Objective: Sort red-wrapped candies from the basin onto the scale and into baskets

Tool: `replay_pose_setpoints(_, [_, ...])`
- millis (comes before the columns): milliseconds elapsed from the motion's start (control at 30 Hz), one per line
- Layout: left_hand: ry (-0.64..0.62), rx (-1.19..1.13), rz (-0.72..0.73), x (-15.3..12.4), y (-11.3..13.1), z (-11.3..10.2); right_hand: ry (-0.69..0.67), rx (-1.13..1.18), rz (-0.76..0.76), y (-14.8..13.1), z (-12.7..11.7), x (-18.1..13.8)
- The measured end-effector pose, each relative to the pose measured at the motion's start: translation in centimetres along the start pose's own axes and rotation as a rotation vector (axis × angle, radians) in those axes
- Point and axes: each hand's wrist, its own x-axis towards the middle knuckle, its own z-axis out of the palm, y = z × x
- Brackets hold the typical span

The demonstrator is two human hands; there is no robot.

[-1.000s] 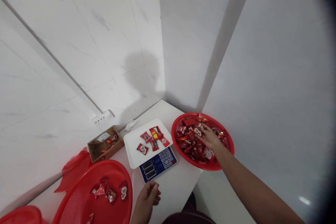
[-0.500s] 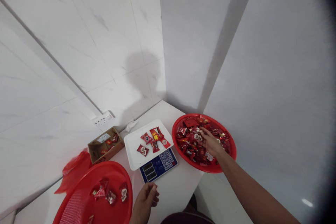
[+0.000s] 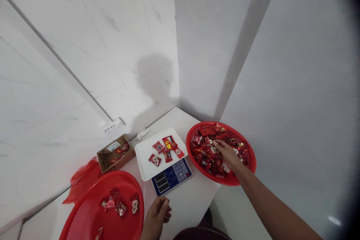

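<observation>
My right hand (image 3: 229, 154) reaches into a round red tray (image 3: 251, 164) heaped with red-wrapped candies (image 3: 206, 153) at the right of the white counter. Its fingers lie among the wrappers, bent down onto them; what they hold, if anything, is hidden. My left hand (image 3: 157, 213) rests near the counter's front edge, fingers curled, just below a blue-faced scale (image 3: 172, 174). Several red candy packets (image 3: 166, 149) lie on the scale's white pan (image 3: 146, 157).
A second red tray (image 3: 84, 210) with a few candies sits at the lower left. A small cardboard box (image 3: 114, 154) holding candies stands behind it, beside a red plastic bag (image 3: 81, 180). A wall socket (image 3: 114, 126) is on the tiled wall.
My right hand has drawn slightly back and lower within the candy tray, fingers shifting among the wrappers. The left hand has stayed almost still. The view has shifted a little.
</observation>
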Motion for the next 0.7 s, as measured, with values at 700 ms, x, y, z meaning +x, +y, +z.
replay_pose_setpoints(700, [-0.016, -0.309, 0.181, -1.1, 7.8, 4.0, -0.861, -0.150, 0.044, -4.7, 8.1, -11.1])
